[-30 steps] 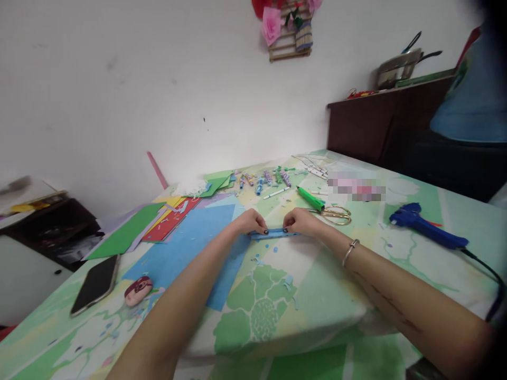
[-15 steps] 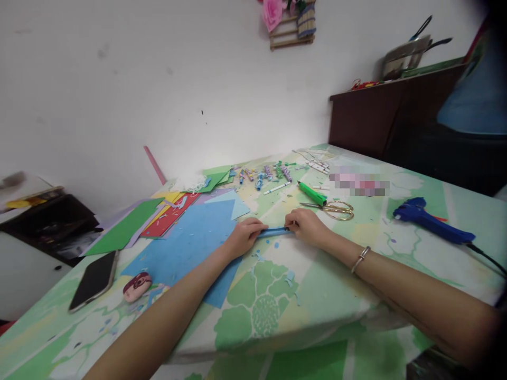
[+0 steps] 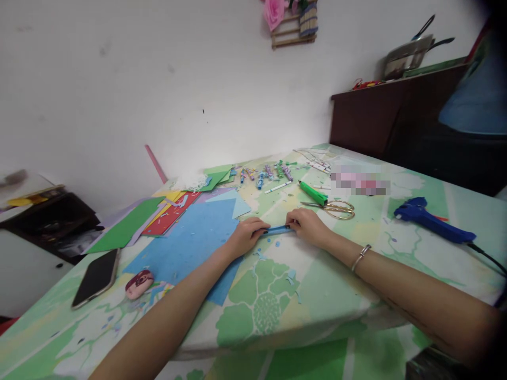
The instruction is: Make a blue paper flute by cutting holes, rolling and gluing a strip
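A narrow blue paper strip [image 3: 278, 229] stretches between my two hands, just over the tablecloth. My left hand [image 3: 250, 233] pinches its left end, above the right edge of a large blue paper sheet [image 3: 190, 232]. At the other end, the fingers of my right hand [image 3: 307, 224] are closed on the strip; a bracelet circles that wrist. Small blue paper scraps [image 3: 291, 275] lie below the strip. Beyond my right hand are gold-handled scissors [image 3: 339, 209] and a green utility knife [image 3: 312, 193].
A blue glue gun [image 3: 433, 220] with a cord lies at right. Several curled paper pieces [image 3: 260, 180] and a white marker [image 3: 278, 187] are at the back. To the left are green paper [image 3: 124, 224], red paper [image 3: 172, 214], a phone [image 3: 96, 278] and a pink rounded case [image 3: 139, 285].
The view has shifted very slightly. Both hands keep hold of the blue paper strip in nearly the same place, with only small finger movement.
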A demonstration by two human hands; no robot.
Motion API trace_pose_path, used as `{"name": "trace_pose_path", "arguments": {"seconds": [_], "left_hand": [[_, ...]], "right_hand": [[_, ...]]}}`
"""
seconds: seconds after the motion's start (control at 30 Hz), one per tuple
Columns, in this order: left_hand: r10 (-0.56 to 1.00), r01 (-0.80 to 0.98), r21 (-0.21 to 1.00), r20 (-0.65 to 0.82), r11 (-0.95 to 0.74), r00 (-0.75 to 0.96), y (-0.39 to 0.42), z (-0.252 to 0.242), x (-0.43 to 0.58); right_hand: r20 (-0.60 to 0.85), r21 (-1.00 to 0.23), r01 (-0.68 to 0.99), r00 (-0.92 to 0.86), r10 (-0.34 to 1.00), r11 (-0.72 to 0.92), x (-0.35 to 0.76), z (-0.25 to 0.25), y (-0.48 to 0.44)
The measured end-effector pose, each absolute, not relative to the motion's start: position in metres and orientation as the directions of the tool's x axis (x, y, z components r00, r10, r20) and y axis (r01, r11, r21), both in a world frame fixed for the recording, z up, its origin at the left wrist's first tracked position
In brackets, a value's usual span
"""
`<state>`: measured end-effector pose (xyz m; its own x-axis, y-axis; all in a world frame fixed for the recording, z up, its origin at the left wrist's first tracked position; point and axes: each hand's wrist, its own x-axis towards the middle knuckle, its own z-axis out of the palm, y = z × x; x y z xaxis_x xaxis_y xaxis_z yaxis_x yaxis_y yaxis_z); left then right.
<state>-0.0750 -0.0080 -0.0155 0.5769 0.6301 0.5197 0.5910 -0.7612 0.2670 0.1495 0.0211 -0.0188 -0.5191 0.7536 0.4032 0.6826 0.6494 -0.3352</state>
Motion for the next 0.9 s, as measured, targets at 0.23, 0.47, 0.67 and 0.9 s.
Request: {"name": "trace_pose_path", "arguments": {"seconds": [0.23,0.47,0.67,0.9], "left_hand": [[0.587,0.657,0.014,0.462,-0.754,0.664,-0.010,-0.016,-0.073],[0.511,0.624,-0.277,0.384,-0.730,0.769,-0.011,-0.010,-0.071],[0.453,0.550,-0.331,0.327,-0.767,0.829,-0.016,-0.004,-0.071],[0.581,0.615,0.083,0.448,-0.784,0.680,-0.001,-0.013,-0.077]], "right_hand": [[0.470,-0.114,0.633,-0.645,0.603,0.766,0.152,-0.014,0.008],[0.503,-0.023,0.493,-0.746,0.436,0.870,0.161,-0.013,0.009],[0.493,-0.024,0.481,-0.757,0.429,0.876,0.162,-0.014,0.014],[0.494,-0.132,0.469,-0.732,0.469,0.873,0.165,-0.016,0.021]]}}
